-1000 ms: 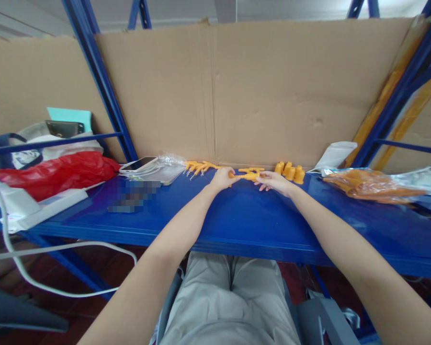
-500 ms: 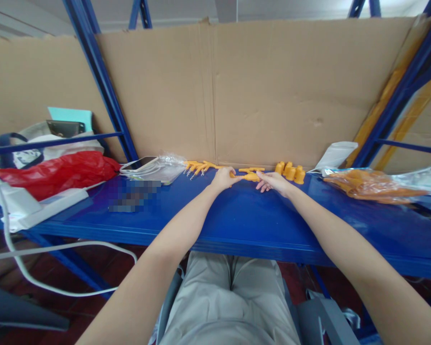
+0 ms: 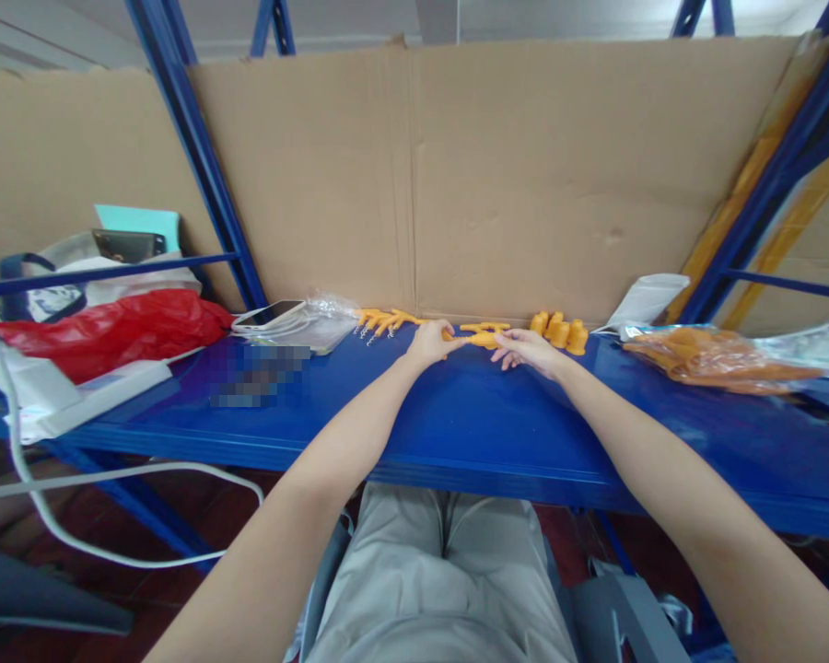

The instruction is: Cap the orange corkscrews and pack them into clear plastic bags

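A group of orange cylinders (image 3: 558, 331) is standing at the back of the blue table (image 3: 484, 414), with a cardboard panel (image 3: 525, 184) rising behind it. To the right of the cylinders, a white sheet (image 3: 653, 296) is leaning, and past it a clear bag of orange material (image 3: 718, 357) is lying. To their left, a loose branched yellow piece (image 3: 484, 327) is resting just behind the hands, and farther left, yellow parts with curly metal ends (image 3: 383, 319) are lying in a bunch. Well to the left of the cylinders, a clear plastic packet (image 3: 321, 324), a white-framed device (image 3: 285, 314) with its cord, a blurred-out patch (image 3: 262, 378), a red bag (image 3: 124, 327) and a white power strip (image 3: 103, 396) are taking up the table. The loose piece and the panel are crowding the space behind the grip. The yellow workpiece (image 3: 482, 341) is sitting left of the cylinders and slightly nearer the wearer, between the fingertips of both hands; whether it is one part or two joined cannot be told. The left hand (image 3: 429, 343) is closing thumb and fingers on its left end, while the right hand (image 3: 525, 350) is pinching its right end, nearest the cylinders, the lower fingers hanging loosely curled. On a pale bag (image 3: 55, 302), far left of the cylinders, dark print is showing, too small to read.
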The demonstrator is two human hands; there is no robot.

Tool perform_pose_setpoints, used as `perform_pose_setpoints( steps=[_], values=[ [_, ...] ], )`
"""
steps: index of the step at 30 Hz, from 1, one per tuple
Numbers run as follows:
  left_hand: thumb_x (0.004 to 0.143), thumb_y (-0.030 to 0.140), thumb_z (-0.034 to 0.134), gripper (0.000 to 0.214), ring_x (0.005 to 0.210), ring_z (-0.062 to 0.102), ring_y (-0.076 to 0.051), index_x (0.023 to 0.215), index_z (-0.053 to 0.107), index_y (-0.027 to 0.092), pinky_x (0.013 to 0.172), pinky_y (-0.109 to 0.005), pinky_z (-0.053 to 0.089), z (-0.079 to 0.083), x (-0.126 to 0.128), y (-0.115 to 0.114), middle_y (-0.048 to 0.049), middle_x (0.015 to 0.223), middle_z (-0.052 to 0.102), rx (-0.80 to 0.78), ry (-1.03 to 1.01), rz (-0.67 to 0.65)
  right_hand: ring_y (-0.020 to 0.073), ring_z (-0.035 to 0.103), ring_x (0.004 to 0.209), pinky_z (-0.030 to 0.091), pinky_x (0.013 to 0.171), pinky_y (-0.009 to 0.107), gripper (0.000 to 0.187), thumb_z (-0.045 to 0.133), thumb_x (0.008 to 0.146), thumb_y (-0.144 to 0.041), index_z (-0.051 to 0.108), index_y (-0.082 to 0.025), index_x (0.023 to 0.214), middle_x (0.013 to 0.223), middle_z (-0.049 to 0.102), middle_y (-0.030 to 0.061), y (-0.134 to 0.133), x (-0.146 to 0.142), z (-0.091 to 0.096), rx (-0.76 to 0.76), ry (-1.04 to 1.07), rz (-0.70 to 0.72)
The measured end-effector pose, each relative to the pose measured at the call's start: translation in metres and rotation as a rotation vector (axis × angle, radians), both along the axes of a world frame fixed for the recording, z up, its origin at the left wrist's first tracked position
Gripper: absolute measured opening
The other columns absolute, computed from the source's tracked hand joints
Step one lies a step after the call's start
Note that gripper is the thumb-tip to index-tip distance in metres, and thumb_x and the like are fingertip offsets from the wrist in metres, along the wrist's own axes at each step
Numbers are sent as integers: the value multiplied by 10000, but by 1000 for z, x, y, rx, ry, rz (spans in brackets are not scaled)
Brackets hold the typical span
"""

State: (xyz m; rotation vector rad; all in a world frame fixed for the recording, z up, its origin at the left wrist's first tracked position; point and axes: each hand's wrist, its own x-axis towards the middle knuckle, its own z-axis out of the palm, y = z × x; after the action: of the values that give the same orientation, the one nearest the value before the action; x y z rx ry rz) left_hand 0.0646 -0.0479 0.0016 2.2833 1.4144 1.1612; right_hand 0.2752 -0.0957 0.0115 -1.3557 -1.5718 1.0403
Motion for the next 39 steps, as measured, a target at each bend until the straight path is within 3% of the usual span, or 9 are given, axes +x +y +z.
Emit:
perform_pose_setpoints(
  steps=[3, 6, 13, 16, 21, 29, 32, 35, 39],
  values=[
    [697, 400, 790, 283, 607, 637, -159, 751, 636, 169, 598, -228, 442, 1, -1, 1, 17, 549, 614, 22, 18, -1, 96, 569, 433, 391, 413, 176, 397, 517, 932, -517, 620, -134, 947, 659, 705, 87, 0, -3, 1, -21, -14, -25],
    [680, 332, 805, 244, 705, 657, -168, 789, 661, 168, 654, -236, 464, 3, -2, 3, -3, 655, 665, 41, 33, -19, 120, 575, 437, 403, 407, 205, 465, 495, 918, -572, 614, -128, 990, 679, 708, 108, 1, -3, 1, -40, -15, -68],
    [642, 139, 799, 218, 824, 651, -188, 818, 675, 170, 772, -288, 490, 5, -4, 7, -32, 810, 698, 28, 105, -23, 94, 645, 559, 500, 542, 195, 344, 579, 934, -279, 477, -216, 1257, 1008, 738, 72, -2, 3, 2, -21, 108, 12],
    [636, 126, 800, 211, 837, 653, -193, 793, 669, 178, 785, -293, 495, 6, -4, 7, -31, 814, 695, 48, 114, -27, 95, 618, 507, 472, 504, 187, 207, 564, 944, -324, 565, -173, 1085, 836, 739, 63, -2, 2, 1, -12, 79, -8],
    [639, 118, 797, 205, 812, 653, -189, 784, 663, 173, 777, -295, 495, 6, -4, 6, -31, 796, 690, 56, 116, -18, 100, 539, 386, 374, 373, 182, 331, 511, 951, -455, 608, -139, 946, 549, 639, 34, 1, -2, -2, -11, 36, -19],
    [666, 134, 774, 188, 802, 641, -177, 808, 655, 168, 764, -285, 491, 5, -6, 6, -23, 783, 676, 49, 114, -19, 81, 596, 508, 465, 452, 178, 335, 671, 868, -326, 566, -206, 1163, 969, 735, 67, 1, -1, -2, 64, 61, -49],
    [660, 130, 778, 194, 782, 632, -169, 806, 658, 172, 745, -275, 483, 7, -6, 4, -11, 765, 666, 57, 97, -50, 80, 569, 489, 455, 451, 179, 241, 633, 885, -407, 612, -178, 957, 862, 731, 75, 3, 1, -4, 92, 34, -66],
    [662, 128, 778, 195, 765, 625, -161, 810, 659, 173, 735, -269, 478, 9, -5, 1, -3, 754, 660, 52, 87, -82, 85, 547, 463, 421, 419, 181, 386, 573, 887, -539, 588, -173, 767, 722, 696, 87, 5, 2, -6, 85, 3, -70],
    [661, 118, 776, 191, 742, 616, -149, 799, 655, 170, 723, -263, 473, 9, -3, 0, -7, 768, 666, 43, 80, -93, 132, 568, 453, 399, 378, 211, 547, 493, 822, -731, 610, -197, 797, 596, 645, 81, 8, 3, -7, 44, -55, -101]
  ],
)
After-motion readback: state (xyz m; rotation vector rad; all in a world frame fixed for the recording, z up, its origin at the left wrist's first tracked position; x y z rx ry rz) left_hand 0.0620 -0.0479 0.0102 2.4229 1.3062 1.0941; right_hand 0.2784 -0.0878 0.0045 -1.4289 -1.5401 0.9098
